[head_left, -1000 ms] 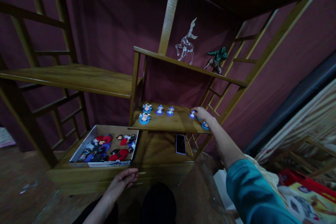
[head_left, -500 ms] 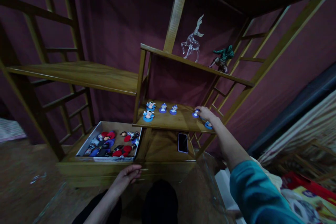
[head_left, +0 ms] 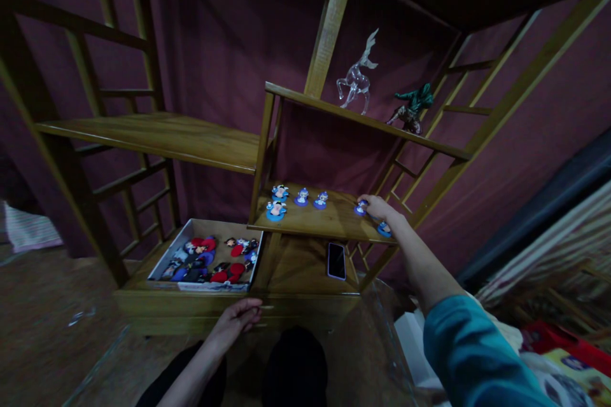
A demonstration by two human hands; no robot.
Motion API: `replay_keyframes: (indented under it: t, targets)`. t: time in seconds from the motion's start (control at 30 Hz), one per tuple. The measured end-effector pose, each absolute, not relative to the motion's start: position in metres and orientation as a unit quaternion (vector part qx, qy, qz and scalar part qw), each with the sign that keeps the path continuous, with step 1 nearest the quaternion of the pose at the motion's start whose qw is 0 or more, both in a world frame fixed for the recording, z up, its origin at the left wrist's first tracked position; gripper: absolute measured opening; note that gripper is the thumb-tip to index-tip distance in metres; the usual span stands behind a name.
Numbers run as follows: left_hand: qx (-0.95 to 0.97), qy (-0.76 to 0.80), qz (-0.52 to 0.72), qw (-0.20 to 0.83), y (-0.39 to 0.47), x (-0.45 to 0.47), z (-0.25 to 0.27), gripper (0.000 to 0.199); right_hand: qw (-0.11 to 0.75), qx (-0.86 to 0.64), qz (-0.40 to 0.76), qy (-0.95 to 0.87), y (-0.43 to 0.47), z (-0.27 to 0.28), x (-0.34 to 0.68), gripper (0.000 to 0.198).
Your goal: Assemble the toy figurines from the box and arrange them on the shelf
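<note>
Purple-based figurine [head_left: 360, 208], above and right of the phone [head_left: 336, 261]: presumably light, rigid, best held by the body; right hand [head_left: 379, 206] pinches its top in the fingers; left hand [head_left: 235, 323] empty, fingers loosely curled.

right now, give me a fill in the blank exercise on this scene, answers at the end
The ____ hand is at a small purple-based figurine.
The phone lies on a ____ level than that figurine.
The transparent animal stands beside a figure with a ____ upper body.
Missing words: right; lower; green.
</note>
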State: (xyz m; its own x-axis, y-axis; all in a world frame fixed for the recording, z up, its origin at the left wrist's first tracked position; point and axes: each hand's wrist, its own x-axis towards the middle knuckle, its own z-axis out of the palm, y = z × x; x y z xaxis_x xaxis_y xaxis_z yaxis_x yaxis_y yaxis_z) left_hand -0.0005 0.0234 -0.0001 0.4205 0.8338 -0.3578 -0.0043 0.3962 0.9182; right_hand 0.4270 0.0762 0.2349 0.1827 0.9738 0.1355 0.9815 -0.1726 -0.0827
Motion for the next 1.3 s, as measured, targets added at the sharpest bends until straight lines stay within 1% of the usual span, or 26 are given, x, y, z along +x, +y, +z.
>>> replay_keyframes:
  t: [0.1, 0.2, 0.3, 0.4, 0.5, 0.7, 0.83, 0.93, 1.1, 1.2, 1.3]
  targets:
    - [0.467, 0.449, 0.296, 0.702, 0.022, -0.001, 0.002, 0.047, 0.076, -0.761, -0.03, -0.643, 0.074, 0.239, 0.424, 0.038]
    - [0.473, 0.456, 0.293, 0.694, 0.022, -0.001, 0.002, 0.047, 0.091, -0.749, -0.084, -0.651, 0.068, 0.25, 0.417, 0.039]
    - [0.482, 0.462, 0.291, 0.686, 0.021, -0.001, 0.002, 0.048, 0.134, -0.73, -0.139, -0.656, 0.052, 0.259, 0.405, 0.034]
    - [0.488, 0.461, 0.296, 0.68, 0.019, -0.001, 0.004, 0.045, 0.186, -0.707, -0.163, -0.663, 0.025, 0.254, 0.386, 0.031]
    - [0.486, 0.457, 0.301, 0.681, 0.018, -0.002, 0.004, 0.043, 0.227, -0.682, -0.166, -0.675, -0.008, 0.228, 0.365, 0.028]
    - [0.485, 0.446, 0.306, 0.688, 0.019, -0.003, -0.001, 0.041, 0.326, -0.668, -0.116, -0.659, -0.064, 0.156, 0.321, 0.027]
    - [0.482, 0.446, 0.317, 0.684, 0.018, -0.002, -0.002, 0.037, 0.393, -0.661, -0.125, -0.627, -0.085, 0.122, 0.282, 0.03]
    - [0.484, 0.435, 0.337, 0.681, 0.013, -0.002, -0.002, 0.032, 0.409, -0.653, -0.055, -0.635, -0.092, 0.098, 0.248, 0.03]
    - [0.487, 0.403, 0.39, 0.67, 0.009, -0.008, -0.007, 0.024, 0.372, -0.617, 0.087, -0.688, -0.089, 0.063, 0.204, 0.028]
    - [0.464, 0.399, 0.418, 0.672, 0.01, -0.015, -0.006, 0.024, 0.362, -0.6, 0.14, -0.7, -0.08, 0.055, 0.188, 0.027]
    - [0.385, 0.418, 0.466, 0.678, 0.016, -0.026, -0.002, 0.024, 0.361, -0.583, 0.177, -0.706, -0.066, 0.056, 0.175, 0.027]
